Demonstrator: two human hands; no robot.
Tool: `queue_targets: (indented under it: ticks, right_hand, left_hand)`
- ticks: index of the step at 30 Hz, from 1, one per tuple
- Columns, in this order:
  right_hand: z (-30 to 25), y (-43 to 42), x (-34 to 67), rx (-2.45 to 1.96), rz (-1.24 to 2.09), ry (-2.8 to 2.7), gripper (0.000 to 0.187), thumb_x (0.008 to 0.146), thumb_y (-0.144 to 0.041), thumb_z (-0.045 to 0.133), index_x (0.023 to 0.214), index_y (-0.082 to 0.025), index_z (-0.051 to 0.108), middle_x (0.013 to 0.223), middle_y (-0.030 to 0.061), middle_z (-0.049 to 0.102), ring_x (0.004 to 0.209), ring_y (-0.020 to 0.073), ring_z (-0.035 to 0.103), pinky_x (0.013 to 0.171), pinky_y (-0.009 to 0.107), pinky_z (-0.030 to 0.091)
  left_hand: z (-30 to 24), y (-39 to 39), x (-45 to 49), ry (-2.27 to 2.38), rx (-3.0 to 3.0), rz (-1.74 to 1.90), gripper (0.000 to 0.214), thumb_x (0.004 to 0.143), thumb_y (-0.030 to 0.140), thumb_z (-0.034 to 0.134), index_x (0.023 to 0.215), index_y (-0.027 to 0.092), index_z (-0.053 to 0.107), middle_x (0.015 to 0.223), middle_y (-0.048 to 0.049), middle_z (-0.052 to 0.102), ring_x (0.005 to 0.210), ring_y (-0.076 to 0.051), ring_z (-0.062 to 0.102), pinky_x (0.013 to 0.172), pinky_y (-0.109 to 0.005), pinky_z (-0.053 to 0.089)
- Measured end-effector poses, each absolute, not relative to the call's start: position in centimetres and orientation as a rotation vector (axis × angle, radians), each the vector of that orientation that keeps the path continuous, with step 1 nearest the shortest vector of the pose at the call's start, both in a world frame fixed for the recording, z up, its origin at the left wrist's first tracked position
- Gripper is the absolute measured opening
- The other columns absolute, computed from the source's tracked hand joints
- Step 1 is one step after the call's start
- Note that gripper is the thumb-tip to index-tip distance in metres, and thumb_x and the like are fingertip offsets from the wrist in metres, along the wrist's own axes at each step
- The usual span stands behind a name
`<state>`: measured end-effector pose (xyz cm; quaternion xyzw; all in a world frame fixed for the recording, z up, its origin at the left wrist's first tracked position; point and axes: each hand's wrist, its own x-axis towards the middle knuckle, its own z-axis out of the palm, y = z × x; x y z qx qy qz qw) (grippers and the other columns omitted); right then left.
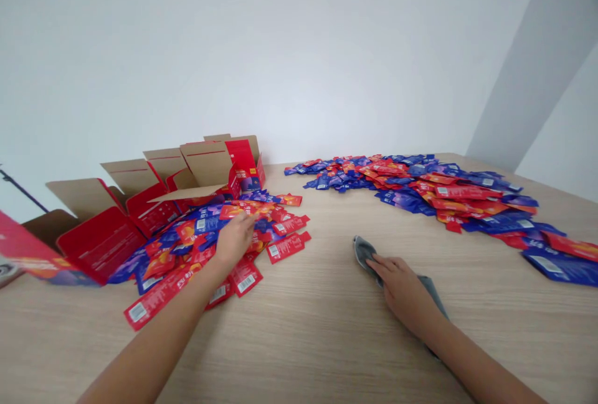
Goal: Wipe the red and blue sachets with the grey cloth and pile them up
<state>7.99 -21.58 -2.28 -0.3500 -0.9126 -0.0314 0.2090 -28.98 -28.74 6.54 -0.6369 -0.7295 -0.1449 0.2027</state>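
My left hand [236, 236] reaches over the left heap of red and blue sachets [196, 230], its fingers curled together against the top of the heap. An orange-red sachet [255, 208] lies right at the fingertips; whether they pinch it is hidden. On the bare wood to the right, my right hand [399, 282] presses down on a grey cloth [367, 251], with fingers bent over its edge. Part of the cloth shows behind the wrist. Single red sachets [286, 247] with barcodes lie beside the left heap.
Open red cardboard boxes [103, 239] stand in a row along the left, brown flaps raised. A long, larger heap of red and blue sachets [420, 186] stretches across the back and right of the wooden table [317, 329]. A pale wall [327, 55] rises behind.
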Motion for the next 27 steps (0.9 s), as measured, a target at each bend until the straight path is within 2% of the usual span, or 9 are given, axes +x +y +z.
queue_targets:
  ticks: [5, 14, 18, 21, 24, 27]
  right_hand:
    - [-2.4, -21.9, 7.7, -1.022, -0.130, -2.539, 0.053, 0.066, -0.003, 0.040, 0.116, -0.010, 0.059, 0.118, 0.0144, 0.059, 0.101, 0.0243, 0.053, 0.087, 0.041, 0.045]
    - [-2.8, -22.6, 7.5, -1.090, -0.175, -2.498, 0.057, 0.066, 0.000, 0.040, 0.118, -0.015, 0.058, 0.121, 0.0104, 0.058, 0.103, 0.0240, 0.050, 0.086, 0.042, 0.045]
    - [-2.9, -23.0, 7.3, -1.107, -0.205, -2.450, 0.058, 0.064, 0.000, 0.042, 0.116, -0.017, 0.058, 0.121, 0.0084, 0.058, 0.102, 0.0243, 0.051, 0.084, 0.041, 0.046]
    - [-2.9, -22.9, 7.2, -1.089, -0.208, -2.441, 0.055, 0.064, -0.005, 0.045, 0.115, -0.018, 0.059, 0.121, 0.0081, 0.059, 0.100, 0.0253, 0.053, 0.080, 0.039, 0.048]
    - [-3.6, -22.2, 7.5, -1.017, -0.251, -2.468, 0.052, 0.065, -0.009, 0.047, 0.114, -0.019, 0.058, 0.120, 0.0086, 0.060, 0.097, 0.0261, 0.055, 0.075, 0.037, 0.049]
    - [-5.1, -21.3, 7.9, -0.942, -0.359, -2.451, 0.045, 0.070, -0.012, 0.048, 0.113, -0.024, 0.058, 0.115, 0.0060, 0.063, 0.090, 0.0249, 0.059, 0.066, 0.034, 0.050]
  left_hand:
    - [5.5, -27.0, -29.6, -1.926, -1.696, -0.362, 0.041, 0.086, 0.033, 0.044, 0.121, 0.012, 0.048, 0.102, -0.0147, 0.054, 0.101, -0.028, 0.050, 0.088, -0.042, 0.043]
    - [0.6, -16.0, -19.8, -2.044, -2.033, -0.341, 0.049, 0.087, 0.036, 0.042, 0.131, 0.014, 0.038, 0.136, -0.0134, 0.041, 0.125, -0.025, 0.037, 0.103, -0.040, 0.030]
    - [0.5, -9.2, -19.0, -2.290, -2.000, -0.375, 0.053, 0.088, 0.036, 0.041, 0.134, 0.013, 0.033, 0.142, -0.0131, 0.034, 0.130, -0.024, 0.031, 0.106, -0.038, 0.026]
    - [0.6, -4.3, -19.6, -2.486, -1.902, -0.402, 0.054, 0.088, 0.036, 0.038, 0.136, 0.011, 0.030, 0.143, -0.0154, 0.031, 0.131, -0.025, 0.031, 0.103, -0.037, 0.029]
    - [0.3, 0.0, -20.7, -2.605, -1.803, -0.394, 0.058, 0.087, 0.042, 0.036, 0.135, 0.008, 0.030, 0.142, -0.0204, 0.032, 0.128, -0.030, 0.034, 0.099, -0.042, 0.034]
    - [0.0, 3.5, -21.7, -2.675, -1.750, -0.384, 0.061, 0.086, 0.047, 0.034, 0.135, 0.011, 0.031, 0.141, -0.0192, 0.032, 0.126, -0.032, 0.037, 0.097, -0.045, 0.036]
